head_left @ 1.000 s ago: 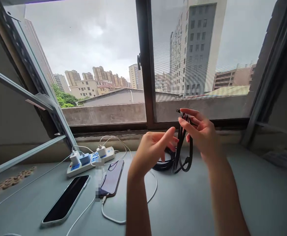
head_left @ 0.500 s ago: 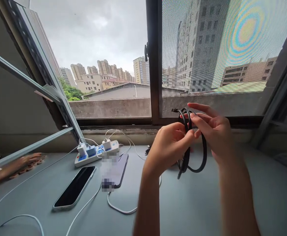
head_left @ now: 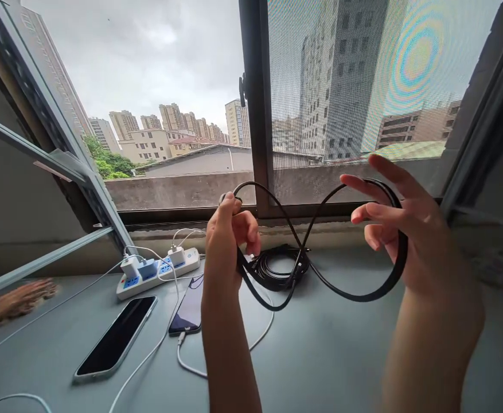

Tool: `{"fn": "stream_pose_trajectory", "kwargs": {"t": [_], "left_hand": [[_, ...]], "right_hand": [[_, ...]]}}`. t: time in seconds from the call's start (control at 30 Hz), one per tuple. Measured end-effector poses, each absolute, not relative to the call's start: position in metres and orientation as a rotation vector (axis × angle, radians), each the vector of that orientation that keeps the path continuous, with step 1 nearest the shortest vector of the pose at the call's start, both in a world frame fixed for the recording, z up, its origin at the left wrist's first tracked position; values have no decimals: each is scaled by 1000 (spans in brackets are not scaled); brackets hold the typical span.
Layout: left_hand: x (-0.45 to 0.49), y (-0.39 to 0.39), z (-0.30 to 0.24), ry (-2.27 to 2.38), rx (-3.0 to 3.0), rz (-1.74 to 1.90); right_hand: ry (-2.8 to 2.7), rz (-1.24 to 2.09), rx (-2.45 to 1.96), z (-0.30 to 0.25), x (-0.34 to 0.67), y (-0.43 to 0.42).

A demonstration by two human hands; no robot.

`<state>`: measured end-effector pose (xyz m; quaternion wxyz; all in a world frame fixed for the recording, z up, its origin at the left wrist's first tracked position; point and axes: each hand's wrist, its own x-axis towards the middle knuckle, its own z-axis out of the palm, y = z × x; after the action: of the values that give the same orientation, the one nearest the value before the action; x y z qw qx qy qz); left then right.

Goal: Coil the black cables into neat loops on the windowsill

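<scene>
A black cable (head_left: 307, 229) is stretched between my two raised hands in a figure-eight shape above the grey table (head_left: 328, 355). My left hand (head_left: 229, 241) is closed in a fist around one loop near the cable's end. My right hand (head_left: 406, 223) has its fingers stretched out, with the other loop hanging around the palm and back of the hand. The rest of the black cable lies coiled (head_left: 277, 267) on the table below, near the window.
A white power strip (head_left: 159, 269) with several plugged chargers sits at the left by the window sill. Two phones (head_left: 116, 338) (head_left: 186, 310) lie on the table with white charging cables. Another person's hand (head_left: 14, 301) rests at the far left, blurred.
My hands have pulled apart, left hand going left and right hand going right, opening the bunched black cable into two wide loops. The camera view shifted slightly.
</scene>
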<state>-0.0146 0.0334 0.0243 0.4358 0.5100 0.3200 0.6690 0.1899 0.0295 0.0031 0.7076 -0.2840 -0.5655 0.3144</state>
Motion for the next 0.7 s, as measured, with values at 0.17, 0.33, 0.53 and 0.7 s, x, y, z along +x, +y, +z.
{"fn": "stream_pose_trajectory", "kwargs": {"t": [0.17, 0.33, 0.53, 0.7], "left_hand": [[-17, 32, 21, 802, 1335, 1517], [-5, 31, 20, 765, 1379, 1475], [9, 31, 20, 678, 1349, 1387], [11, 33, 13, 724, 1388, 1363]], "right_hand": [[-1343, 597, -662, 1, 180, 33], [-1410, 569, -686, -1, 163, 35], [-1668, 618, -714, -1, 152, 28], [-1779, 526, -761, -1, 149, 26]]}}
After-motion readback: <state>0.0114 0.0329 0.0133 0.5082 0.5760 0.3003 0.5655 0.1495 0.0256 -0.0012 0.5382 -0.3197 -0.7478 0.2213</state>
